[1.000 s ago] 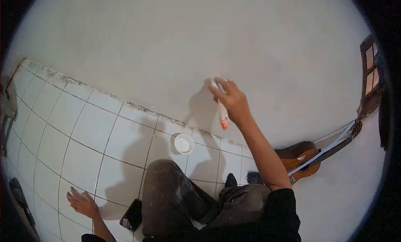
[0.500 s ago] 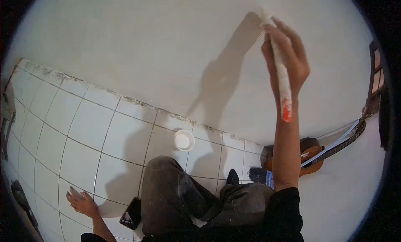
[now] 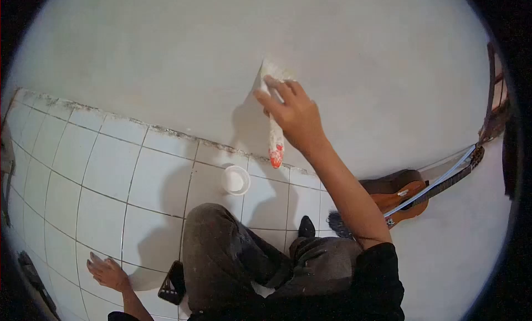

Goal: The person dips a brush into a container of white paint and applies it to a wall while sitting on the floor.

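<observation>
My right hand (image 3: 293, 108) is closed round a paintbrush (image 3: 275, 139) with a white-smeared handle and a red end. The broad pale head of the brush is against the wall (image 3: 166, 55), with its shadow to the left. Part of the handle is hidden behind my fingers. Below it, on the tiles near the foot of the wall, stands a small white tub (image 3: 236, 180) with white stuff inside. At the lower left my left hand (image 3: 108, 272) rests over the floor, fingers spread and holding nothing.
A phone (image 3: 173, 283) lies on the tiled floor (image 3: 105, 210) beside my bent knee (image 3: 213, 238). To the right, a guitar (image 3: 407, 196) leans by the wall, near a dark bristly thing (image 3: 339, 224). A rough, chipped strip runs where wall meets floor.
My right hand has moved left and downward along the wall with the paintbrush, whose head has turned broad side towards me. My left hand stays almost where it was.
</observation>
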The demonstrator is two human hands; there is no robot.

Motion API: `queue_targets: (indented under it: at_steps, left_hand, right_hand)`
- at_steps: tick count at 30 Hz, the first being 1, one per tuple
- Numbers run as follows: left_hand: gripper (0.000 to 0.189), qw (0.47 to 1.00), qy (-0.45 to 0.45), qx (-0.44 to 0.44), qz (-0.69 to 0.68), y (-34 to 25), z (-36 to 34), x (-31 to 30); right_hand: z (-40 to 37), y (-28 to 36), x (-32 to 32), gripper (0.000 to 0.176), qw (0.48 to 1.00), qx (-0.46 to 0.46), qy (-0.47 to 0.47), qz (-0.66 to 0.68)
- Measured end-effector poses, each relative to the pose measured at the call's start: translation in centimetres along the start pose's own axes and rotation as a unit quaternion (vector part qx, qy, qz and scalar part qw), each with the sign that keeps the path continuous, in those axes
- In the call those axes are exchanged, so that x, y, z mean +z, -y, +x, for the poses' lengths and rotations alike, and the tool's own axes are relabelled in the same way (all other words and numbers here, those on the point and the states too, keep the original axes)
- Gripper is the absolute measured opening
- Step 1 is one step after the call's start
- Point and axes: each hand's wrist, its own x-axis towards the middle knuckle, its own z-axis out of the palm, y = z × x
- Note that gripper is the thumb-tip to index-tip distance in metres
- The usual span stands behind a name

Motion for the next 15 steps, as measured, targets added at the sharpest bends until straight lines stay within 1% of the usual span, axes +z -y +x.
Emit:
queue_targets:
  at_steps: [1,2,4,6,7,8,10,12,13,14,15]
  left_hand:
    - [0.056,0.999,-0.036,0.004,-0.011,0.3,-0.1,0.6]
    - [0.056,0.999,-0.038,0.004,-0.012,0.7,-0.2,1.1]
    - [0.057,0.999,-0.031,0.022,-0.004,0.5,-0.2,0.4]
    - [0.056,0.999,-0.033,0.016,-0.018,0.5,-0.2,0.6]
    - [0.056,0.999,-0.035,0.010,-0.031,0.6,-0.2,0.6]
    - [0.056,0.999,-0.036,0.008,-0.029,0.6,-0.4,0.5]
    - [0.056,1.000,0.005,-0.004,-0.003,-0.2,-0.4,-0.8]
    - [0.056,1.000,-0.005,-0.005,-0.006,0.1,-0.6,-0.2]
    - [0.056,1.000,-0.016,-0.003,-0.011,0.1,-0.5,0.0]
    - [0.057,0.998,0.039,-0.042,0.001,-0.8,-0.1,-1.5]
    - [0.057,0.998,0.040,-0.042,0.004,-0.6,-0.1,-1.3]
  right_hand:
    - [-0.5,0.3,0.3,0.041,0.999,-0.002,0.029,0.021]
    - [-1.0,0.6,0.5,0.043,0.998,-0.006,0.053,0.029]
    - [-1.8,1.4,0.4,0.042,0.997,-0.017,0.068,0.035]
    - [-2.9,2.0,0.9,0.041,0.992,-0.039,0.103,0.056]
    - [-3.4,2.2,1.1,0.041,0.992,-0.041,0.101,0.057]
    - [-3.8,2.3,1.3,0.042,0.990,-0.061,0.117,0.053]
    - [-3.7,2.0,1.1,0.044,0.987,-0.084,0.131,0.052]
    - [-2.8,-0.1,0.4,0.043,0.995,-0.082,0.046,0.029]
    - [-2.0,-1.5,-0.4,0.038,0.997,-0.063,0.016,0.039]
    - [-1.3,-2.7,-1.6,0.034,0.998,-0.044,-0.013,0.049]
    - [-0.6,-3.2,-3.2,0.034,0.996,0.005,-0.039,0.077]
